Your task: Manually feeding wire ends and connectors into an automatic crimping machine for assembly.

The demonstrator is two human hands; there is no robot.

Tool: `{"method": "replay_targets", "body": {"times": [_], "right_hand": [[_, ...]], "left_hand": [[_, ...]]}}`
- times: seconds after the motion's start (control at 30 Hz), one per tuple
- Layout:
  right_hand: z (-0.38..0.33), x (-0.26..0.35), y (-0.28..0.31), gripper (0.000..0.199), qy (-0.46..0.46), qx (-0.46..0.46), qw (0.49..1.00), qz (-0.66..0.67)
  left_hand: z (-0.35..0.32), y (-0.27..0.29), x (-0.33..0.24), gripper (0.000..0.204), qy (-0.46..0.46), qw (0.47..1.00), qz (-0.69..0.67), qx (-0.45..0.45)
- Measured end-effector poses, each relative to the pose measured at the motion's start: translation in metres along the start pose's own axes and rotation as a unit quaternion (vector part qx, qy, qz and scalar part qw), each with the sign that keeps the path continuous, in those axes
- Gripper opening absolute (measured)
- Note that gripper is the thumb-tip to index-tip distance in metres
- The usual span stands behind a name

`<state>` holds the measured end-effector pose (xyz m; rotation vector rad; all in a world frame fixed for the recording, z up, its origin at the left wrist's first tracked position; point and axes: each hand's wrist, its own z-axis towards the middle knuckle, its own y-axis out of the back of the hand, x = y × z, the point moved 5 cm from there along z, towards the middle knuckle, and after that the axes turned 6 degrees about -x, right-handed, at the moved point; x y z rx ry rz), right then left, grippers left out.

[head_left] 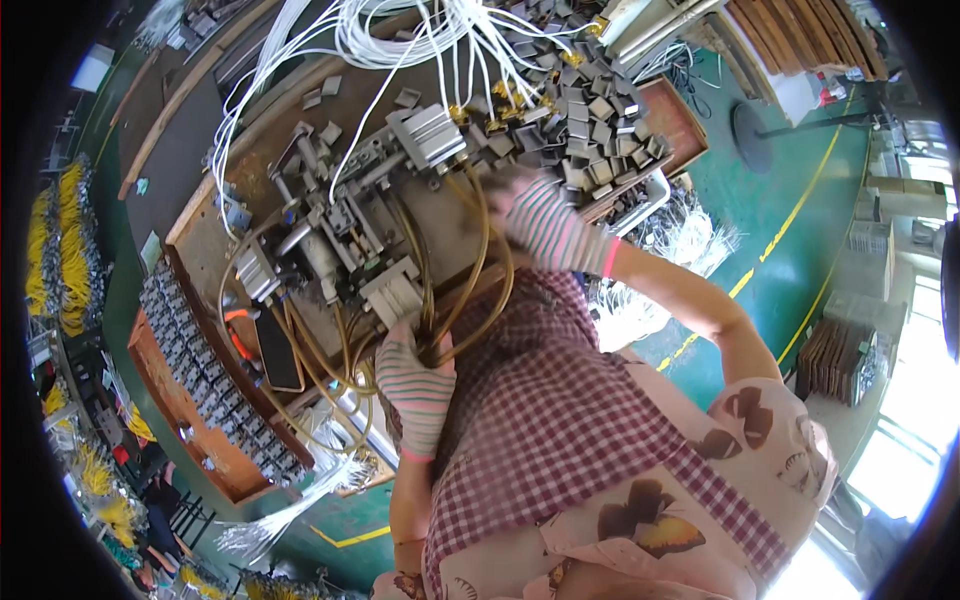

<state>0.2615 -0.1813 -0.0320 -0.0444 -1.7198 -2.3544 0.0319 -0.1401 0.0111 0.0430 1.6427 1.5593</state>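
My left hand (pixel 415 388), in a striped glove, is at the near edge of a metal clamping fixture (pixel 345 225). Its fingertips reach the underside of a pale grey block (pixel 393 294), among brown air tubes (pixel 470 300); the finger grip is partly hidden. My right hand (pixel 545 218), gloved alike, is beside the fixture's right end, close to a heap of small grey metal pieces (pixel 600 130). Motion smears its fingers, so whatever they hold cannot be made out. White cables (pixel 400 30) with brass-coloured ends (pixel 505 100) lie across the bench beyond the fixture.
Left of the fixture are a dark flat phone-like object (pixel 278 350) and an orange-handled tool (pixel 238 335). A wooden tray (pixel 165 375) holds rows of metal parts. Bundles of white wire (pixel 630 310) hang below the bench. A round-based stand (pixel 752 136) is on the green floor.
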Motion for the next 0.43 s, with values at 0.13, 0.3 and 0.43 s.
{"method": "replay_targets", "body": {"times": [0.13,0.3,0.43], "right_hand": [[0.001,-0.017,-0.002,0.035,-0.005,0.017,0.994,0.108],[-0.010,-0.058,0.008,0.030,0.013,0.007,0.984,0.176],[-0.028,-0.109,0.020,0.034,0.027,0.079,0.982,0.170]], "left_hand": [[-0.002,-0.001,0.012,0.051,0.070,0.984,-0.123,0.113],[-0.018,0.004,-0.001,0.080,0.013,0.953,0.098,0.286],[-0.014,0.030,0.010,0.087,-0.011,0.963,0.003,0.268]]}}
